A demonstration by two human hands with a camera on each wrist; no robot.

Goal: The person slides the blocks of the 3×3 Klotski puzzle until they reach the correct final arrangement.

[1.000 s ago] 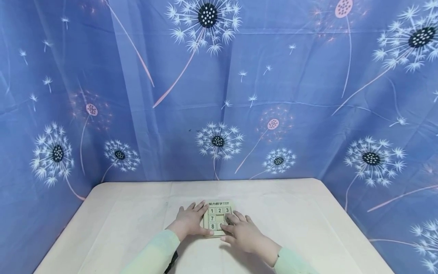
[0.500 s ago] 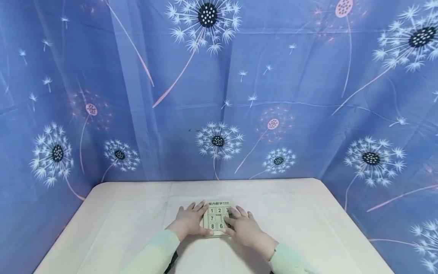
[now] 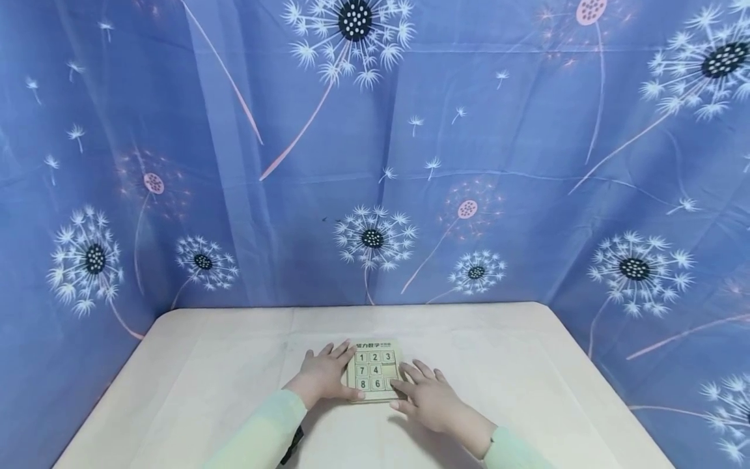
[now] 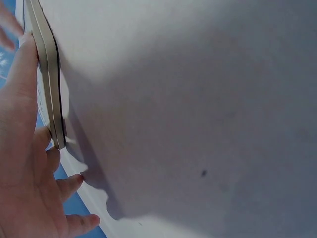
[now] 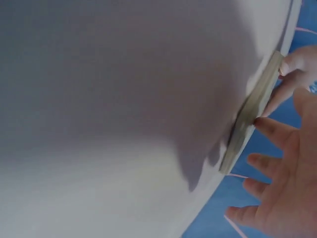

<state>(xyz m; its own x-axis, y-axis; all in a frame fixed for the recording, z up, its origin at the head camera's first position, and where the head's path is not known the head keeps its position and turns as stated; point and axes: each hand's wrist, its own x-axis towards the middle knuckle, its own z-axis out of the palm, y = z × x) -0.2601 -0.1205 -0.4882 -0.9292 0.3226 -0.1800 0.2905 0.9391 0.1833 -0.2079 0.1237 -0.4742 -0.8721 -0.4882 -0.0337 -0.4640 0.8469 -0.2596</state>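
A wooden sliding number puzzle [image 3: 368,395] lies flat on the table, with Chinese lettering along its top edge. Its tiles read 1, 2, 3, then 7, 4 and a gap at the right, then 8, 6 and a tile partly hidden by a fingertip. My left hand [image 3: 325,376] holds the board's left side, thumb at the lower corner and fingers along the upper edge. My right hand [image 3: 430,397] has its fingers spread, one fingertip touching the lower right tile. In the left wrist view the board [image 4: 52,74] shows edge-on beside the thumb.
A pale cloth covers the table [image 3: 234,345]. Blue fabric [image 3: 305,247] with a dandelion print hangs behind and at both sides. A dark strap [image 3: 293,446] shows by the left sleeve.
The 4 tile now sits in the middle, where there was a gap; the gap is at the middle right. My right hand has drawn back slightly to the right. My left hand stays put.
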